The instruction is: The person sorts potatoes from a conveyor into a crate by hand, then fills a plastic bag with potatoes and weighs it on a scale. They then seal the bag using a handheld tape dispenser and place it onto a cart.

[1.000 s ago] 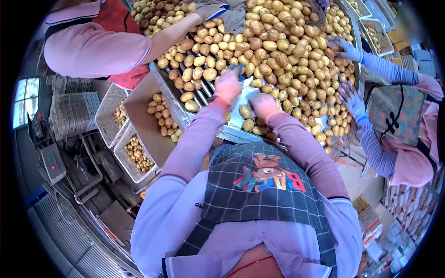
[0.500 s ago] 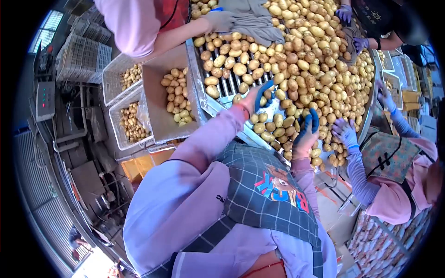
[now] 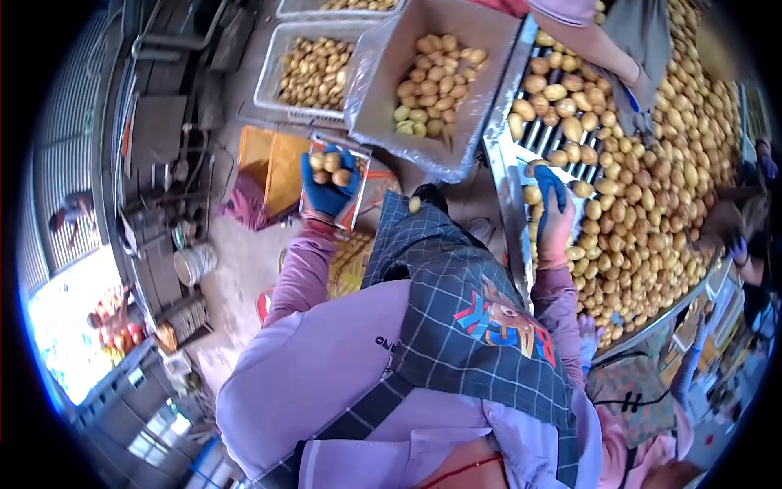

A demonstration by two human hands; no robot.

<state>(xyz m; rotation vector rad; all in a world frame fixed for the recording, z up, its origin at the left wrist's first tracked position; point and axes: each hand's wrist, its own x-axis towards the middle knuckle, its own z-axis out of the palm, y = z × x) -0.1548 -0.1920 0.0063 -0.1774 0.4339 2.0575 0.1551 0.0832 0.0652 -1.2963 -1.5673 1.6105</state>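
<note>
Out to the left, my left hand [image 3: 329,196], in a blue-palmed glove, cups several small potatoes [image 3: 331,169] over an open box. A single potato [image 3: 415,204] appears against my dark checked apron, apart from either hand. My right hand [image 3: 554,210], gloved the same way, is at the near metal edge of the sorting table [image 3: 509,175]. Its fingers curl around a potato [image 3: 535,168] at the fingertips, partly hidden by the glove. Beyond it spreads a large heap of potatoes [image 3: 643,220], some lying on metal rollers [image 3: 542,134].
A plastic-lined carton [image 3: 464,155] of potatoes stands left of the table, beside a white crate [image 3: 269,90] of smaller ones. Yellow sacking [image 3: 281,171] lies by my left hand. A co-worker's arm [image 3: 590,45] reaches in with a grey cloth; another person [image 3: 631,391] works at the right.
My view has turned left. My left hand has left the heap and swung out over the box with potatoes in it. My right hand has moved to the table's near edge.
</note>
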